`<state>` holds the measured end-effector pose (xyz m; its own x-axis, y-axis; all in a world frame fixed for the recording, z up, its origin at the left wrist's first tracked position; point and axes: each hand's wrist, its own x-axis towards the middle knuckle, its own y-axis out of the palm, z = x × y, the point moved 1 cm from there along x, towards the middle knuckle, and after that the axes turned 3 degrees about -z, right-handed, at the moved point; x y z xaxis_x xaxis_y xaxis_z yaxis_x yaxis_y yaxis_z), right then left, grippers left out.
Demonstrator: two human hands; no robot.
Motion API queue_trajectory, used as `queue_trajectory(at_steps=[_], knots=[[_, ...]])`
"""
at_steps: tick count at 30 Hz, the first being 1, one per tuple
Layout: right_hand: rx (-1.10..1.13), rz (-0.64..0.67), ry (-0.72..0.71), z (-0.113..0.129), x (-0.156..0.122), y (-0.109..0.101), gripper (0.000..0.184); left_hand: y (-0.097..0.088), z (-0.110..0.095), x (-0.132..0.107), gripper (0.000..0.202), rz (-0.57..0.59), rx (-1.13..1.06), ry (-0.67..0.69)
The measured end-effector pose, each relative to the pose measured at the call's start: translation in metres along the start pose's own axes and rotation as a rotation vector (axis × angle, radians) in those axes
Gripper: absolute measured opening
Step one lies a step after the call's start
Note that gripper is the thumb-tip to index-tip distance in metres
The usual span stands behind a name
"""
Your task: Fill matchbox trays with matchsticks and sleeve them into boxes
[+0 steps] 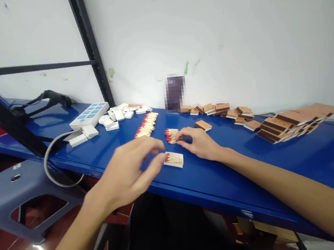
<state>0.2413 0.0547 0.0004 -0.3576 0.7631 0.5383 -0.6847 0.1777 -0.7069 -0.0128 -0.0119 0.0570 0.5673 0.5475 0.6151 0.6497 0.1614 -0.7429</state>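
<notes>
matches lie in a small open white tray (173, 159) near the front edge of the blue table (307, 158), red heads pointing left. the left hand (128, 172) hovers just left of this tray, palm down, its fingers loosely curled and apart, the forefinger tip at the tray's left end; it grips nothing that can be seen. just behind the tray, the right hand (200, 142) rests on the table, its thumb and fingertips drawn together on a small bundle of matches (171, 135) lying on the blue surface, red heads to the left.

a little further back and to the left, a longer row of loose matches (146, 125) is spread out in a slanting line. right of the right hand, a single brown matchbox sleeve (203, 125) lies flat. beyond it, along the white wall (220, 36), more brown sleeves (228, 110) are scattered, and at the far right a fanned stack of flattened brown sleeves (295, 123) leans over itself.

toward the back left sits a heap of empty white trays (122, 111), beside a white power strip (90, 115) whose grey cable loops off the table edge. a black metal post (90, 45) rises against the wall, and a grey plastic stool (19, 196) stands on the floor to the left, below table height.
</notes>
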Motion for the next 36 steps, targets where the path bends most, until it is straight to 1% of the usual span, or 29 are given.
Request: queue_trajectory(at_steps=[2,4,6,8,14,20,23,27,31,36], knots=[[-0.005,0.009,-0.018,0.001,0.0,0.0,0.011,0.015,0.006,0.002,0.027,0.14,0.019,-0.023],[-0.013,0.011,-0.036,0.001,0.0,0.0,0.012,0.031,0.012,0.001,0.036,0.237,0.026,-0.053],[-0.017,0.01,-0.041,0.001,-0.001,0.0,0.013,0.043,0.016,0.0,0.043,0.24,0.01,-0.064],[-0.01,0.009,-0.036,0.001,-0.002,0.0,0.014,0.049,0.018,-0.001,0.044,0.239,-0.012,-0.065],[-0.007,0.017,-0.031,0.002,-0.005,-0.001,0.014,0.049,0.018,-0.001,0.038,0.262,-0.072,-0.099],[-0.022,0.025,-0.052,0.004,-0.004,-0.002,0.016,0.049,0.023,-0.003,0.039,0.302,-0.153,-0.142],[-0.006,0.046,-0.021,0.008,-0.004,-0.005,0.016,0.048,0.023,-0.002,0.035,0.317,-0.196,-0.112],[0.005,0.096,0.018,0.014,-0.008,-0.01,0.013,0.046,0.021,-0.001,0.021,0.331,-0.249,-0.084],[0.008,0.077,0.016,0.015,-0.011,-0.011,0.011,0.046,0.022,-0.002,0.014,0.365,-0.299,-0.087],[0.02,0.056,0.026,0.011,-0.008,-0.004,0.013,0.044,0.024,-0.003,0.012,0.391,-0.355,-0.063]])
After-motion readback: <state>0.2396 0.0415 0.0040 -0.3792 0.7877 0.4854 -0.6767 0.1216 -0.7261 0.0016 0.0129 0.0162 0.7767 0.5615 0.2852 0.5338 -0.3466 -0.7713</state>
